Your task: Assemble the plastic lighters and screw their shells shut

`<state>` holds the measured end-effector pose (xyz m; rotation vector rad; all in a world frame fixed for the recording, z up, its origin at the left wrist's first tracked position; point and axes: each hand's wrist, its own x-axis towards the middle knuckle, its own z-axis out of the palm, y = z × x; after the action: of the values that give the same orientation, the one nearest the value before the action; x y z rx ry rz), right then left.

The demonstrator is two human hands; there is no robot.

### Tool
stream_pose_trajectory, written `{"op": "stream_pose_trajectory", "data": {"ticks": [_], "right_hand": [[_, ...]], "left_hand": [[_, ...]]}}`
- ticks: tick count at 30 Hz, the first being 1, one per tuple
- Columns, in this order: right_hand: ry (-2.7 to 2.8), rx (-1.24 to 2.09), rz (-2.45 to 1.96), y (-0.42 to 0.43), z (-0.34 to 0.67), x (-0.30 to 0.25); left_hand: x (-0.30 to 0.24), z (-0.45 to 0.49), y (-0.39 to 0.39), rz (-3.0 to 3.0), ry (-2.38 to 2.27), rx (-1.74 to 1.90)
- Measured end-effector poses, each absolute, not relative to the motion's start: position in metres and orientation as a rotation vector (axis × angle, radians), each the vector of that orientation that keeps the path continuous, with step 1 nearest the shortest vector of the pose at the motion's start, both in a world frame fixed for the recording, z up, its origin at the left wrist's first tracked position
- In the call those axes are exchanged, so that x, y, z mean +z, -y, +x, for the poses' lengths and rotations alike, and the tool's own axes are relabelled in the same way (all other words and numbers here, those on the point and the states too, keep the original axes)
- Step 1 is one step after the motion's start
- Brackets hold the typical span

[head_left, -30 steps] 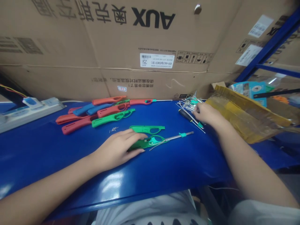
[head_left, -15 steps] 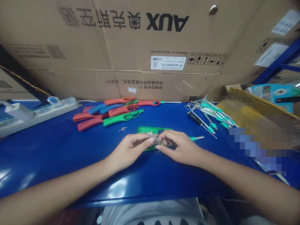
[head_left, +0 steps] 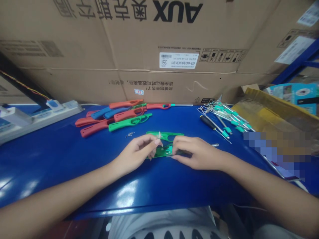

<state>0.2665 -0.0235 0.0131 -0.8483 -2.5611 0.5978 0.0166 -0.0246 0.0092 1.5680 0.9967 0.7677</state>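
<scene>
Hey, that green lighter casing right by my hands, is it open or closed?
Open: its far half lies separately behind the near half, and a turquoise part shows uncovered in the near one.

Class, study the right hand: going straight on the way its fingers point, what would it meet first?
The right hand would probably meet the teal piece in the nearer green handle half, though depth is unclear and they may already touch.

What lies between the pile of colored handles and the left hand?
A few tiny pieces, probably screws, lie on the blue table between the handle pile and the left hand; the head view shows them.
</scene>
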Motion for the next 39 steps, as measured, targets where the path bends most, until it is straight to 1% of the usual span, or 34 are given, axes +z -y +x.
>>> {"op": "stream_pose_trajectory", "data": {"ticks": [3, 5, 10, 13, 17, 23, 30, 34, 39], "right_hand": [[2.420, 0.749, -0.870, 0.021, 0.265, 0.012], [2.318, 0.874, -0.965, 0.019, 0.264, 0.011], [1.989, 1.427, -1.150, 0.016, 0.263, 0.008], [1.928, 1.557, -1.122, 0.015, 0.263, 0.008], [1.955, 1.555, -1.070, 0.013, 0.263, 0.006], [2.163, 1.367, -0.923, 0.012, 0.264, 0.009], [2.302, 1.152, -0.808, 0.010, 0.265, 0.009], [2.245, 1.212, -0.832, 0.010, 0.265, 0.005], [2.067, 1.425, -0.975, 0.010, 0.264, 0.003]], "left_hand": [[0.011, 0.015, 0.025, 1.680, -1.019, 0.675], [0.011, 0.015, 0.025, 1.709, -1.008, 0.643], [0.008, 0.015, 0.024, 1.692, -0.982, 0.621], [0.007, 0.015, 0.024, 1.674, -0.986, 0.610], [0.006, 0.013, 0.023, 1.716, -0.962, 0.618], [0.005, 0.011, 0.020, 1.818, -0.878, 0.599], [0.007, 0.012, 0.020, 1.824, -0.891, 0.598], [0.007, 0.012, 0.021, 1.831, -0.893, 0.595], [0.007, 0.011, 0.020, 1.873, -0.871, 0.602]]}}
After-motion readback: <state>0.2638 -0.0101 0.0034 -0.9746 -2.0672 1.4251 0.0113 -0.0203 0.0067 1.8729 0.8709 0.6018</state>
